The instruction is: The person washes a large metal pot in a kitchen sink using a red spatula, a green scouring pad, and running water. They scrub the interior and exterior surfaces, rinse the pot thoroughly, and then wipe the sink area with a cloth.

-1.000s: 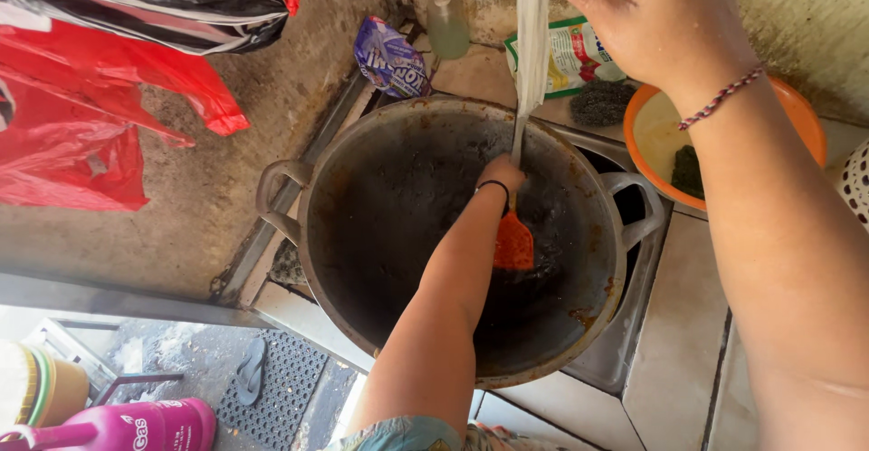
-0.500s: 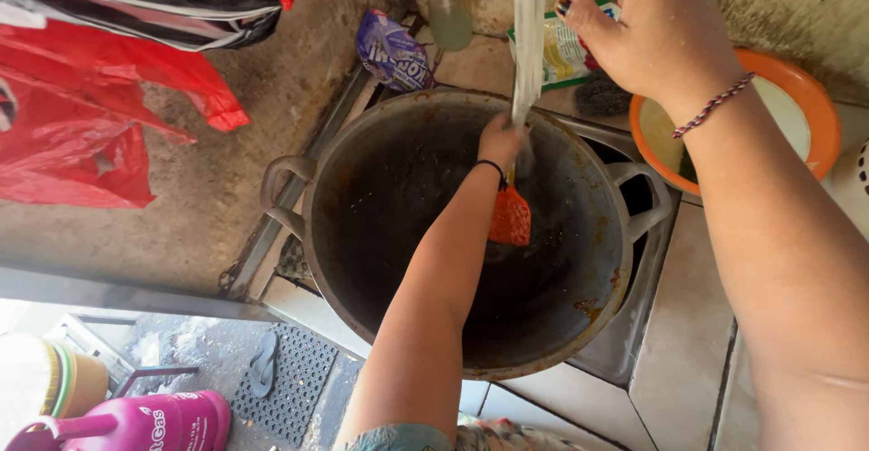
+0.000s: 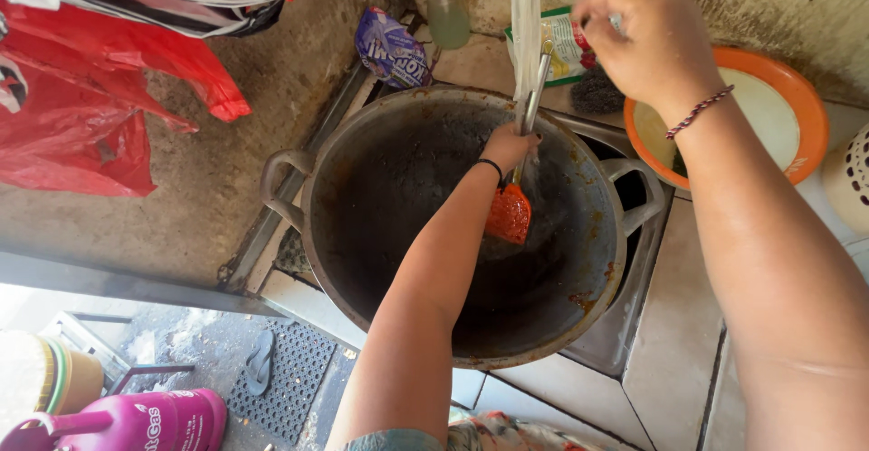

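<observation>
Far left: red plastic bags on concrete wall, pink gas cylinder low down. Centre: big blackened wok sits in steel sink. L hand inside wok, fingers closed on metal spatula; long axis near upright, orange-stained blade down on wok floor, water stream hitting handle. R hand up by tap, fist closed, on what can't tell. Orange basin right, tiled counter
</observation>
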